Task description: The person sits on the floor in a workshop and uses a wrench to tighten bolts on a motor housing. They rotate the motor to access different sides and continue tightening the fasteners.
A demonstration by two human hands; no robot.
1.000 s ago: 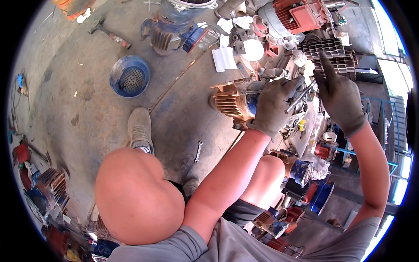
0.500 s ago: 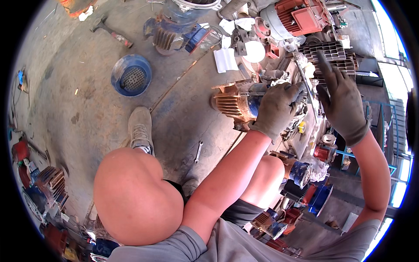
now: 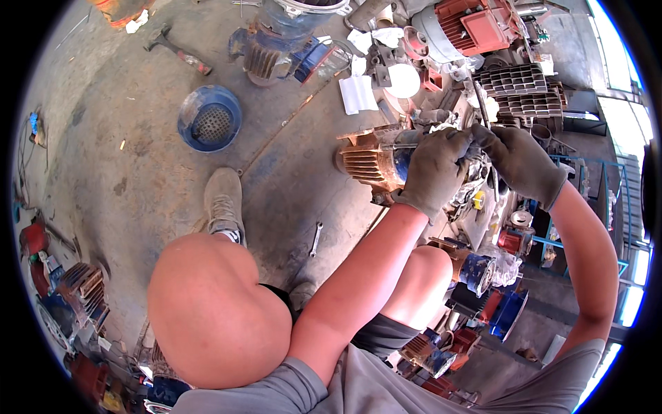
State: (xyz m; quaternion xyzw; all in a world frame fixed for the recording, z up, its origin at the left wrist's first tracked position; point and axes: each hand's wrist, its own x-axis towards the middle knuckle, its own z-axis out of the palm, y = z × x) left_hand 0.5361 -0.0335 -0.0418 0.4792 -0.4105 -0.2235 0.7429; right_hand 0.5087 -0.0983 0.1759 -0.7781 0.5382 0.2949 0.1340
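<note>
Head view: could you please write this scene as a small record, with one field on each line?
Left hand: gloved, by the blue end of a rusty motor; grip unclear
Right hand: gloved, fingers at a dark rod, close to the left hand
On the floor: open-ended wrench, hammer, blue round part with perforated base
Farther off: red-and-grey motor
</note>
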